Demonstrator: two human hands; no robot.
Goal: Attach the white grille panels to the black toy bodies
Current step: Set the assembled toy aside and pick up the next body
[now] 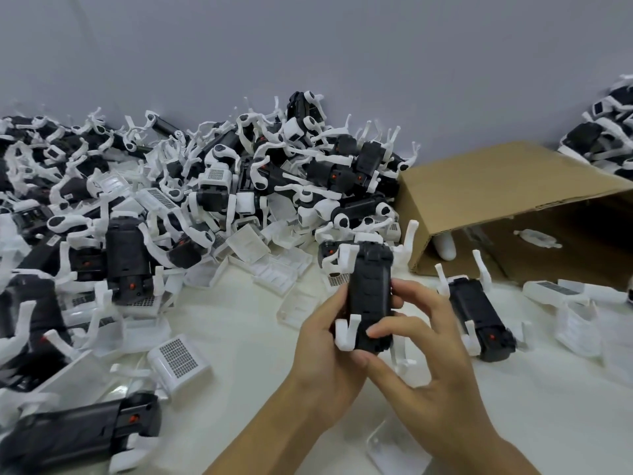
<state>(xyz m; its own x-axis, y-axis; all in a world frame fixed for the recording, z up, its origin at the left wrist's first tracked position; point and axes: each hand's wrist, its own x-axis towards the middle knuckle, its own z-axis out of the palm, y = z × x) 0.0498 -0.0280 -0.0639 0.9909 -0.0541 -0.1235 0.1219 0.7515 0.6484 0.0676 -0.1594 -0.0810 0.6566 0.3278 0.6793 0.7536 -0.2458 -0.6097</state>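
The right hand (424,341) and left hand (325,337), nearest the camera, both clasped one black body (371,296) upright above the table (246,330), probably steadying it for a grille panel (178,359) lying loose nearby.

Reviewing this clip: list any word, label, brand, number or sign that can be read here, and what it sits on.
No text can be read in this picture.
Small label on a black toy body in the pile: too small and blurred to read.
Black toy body held by the left hand and right hand: no print shows.
Cardboard box: no print shows.
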